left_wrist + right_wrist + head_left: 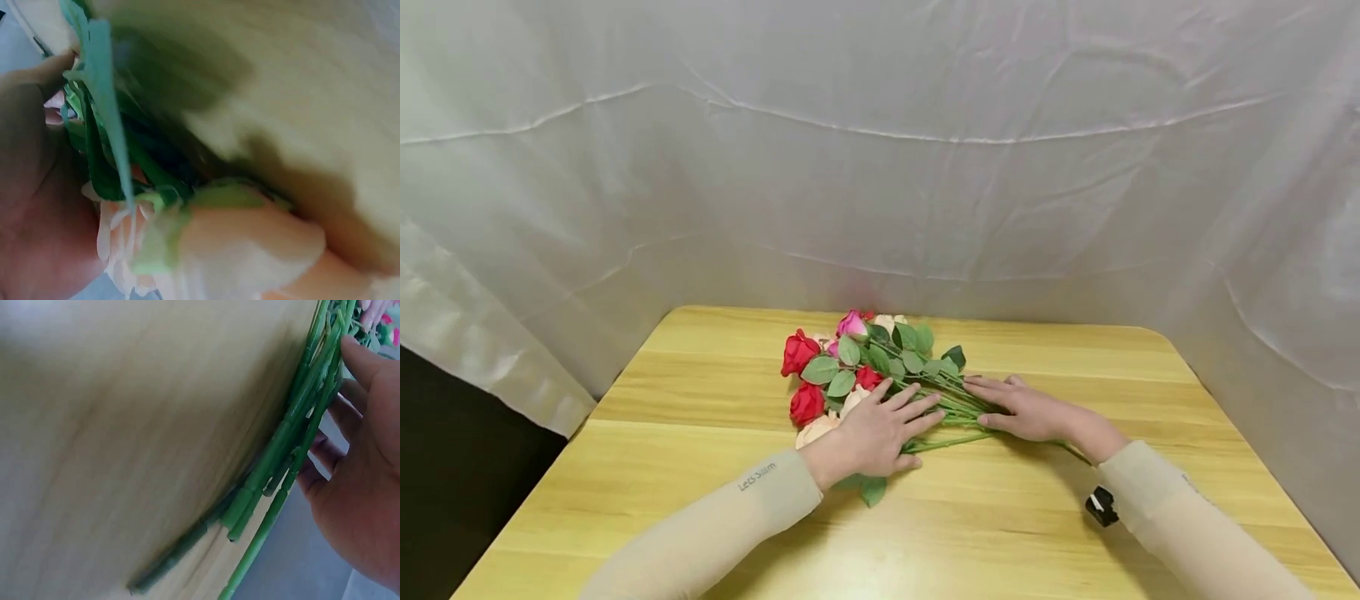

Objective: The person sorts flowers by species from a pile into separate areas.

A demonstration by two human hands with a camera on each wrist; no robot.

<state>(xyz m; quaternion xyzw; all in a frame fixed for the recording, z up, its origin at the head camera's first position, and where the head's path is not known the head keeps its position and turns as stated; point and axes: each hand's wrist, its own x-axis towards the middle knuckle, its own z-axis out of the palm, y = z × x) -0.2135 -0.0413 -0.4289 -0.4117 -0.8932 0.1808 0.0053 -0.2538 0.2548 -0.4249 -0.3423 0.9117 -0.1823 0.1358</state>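
A bunch of flowers [841,383] is laid on its side across the far middle part of the table [1037,533], with the blooms turned to the left and the green stems [958,408] to the right. Red roses [807,405] are seen along the left edge, a pink rose [852,324] at the far side, and a peach bloom [817,429] nearest the left forearm. Green leaves [913,362] are spread among them, and a lower leaf [872,490] is seen past the near side of the left wrist.

The bunch is covered in part by the left hand [886,429], which is laid over it where blooms give way to stems, palm down, with the fingers spread and straight. The stems are touched farther right by the right hand [1037,414], its fingers extended and its thumb held apart; no firm grip is shown. In the right wrist view, the stem ends [237,512] are seen to be uneven.

Both forearms are covered by pale sleeves [700,533], with lettering on the left one. A small black object [1102,506] is seen beside the right cuff. The table is backed by a pale, creased curtain [880,208].
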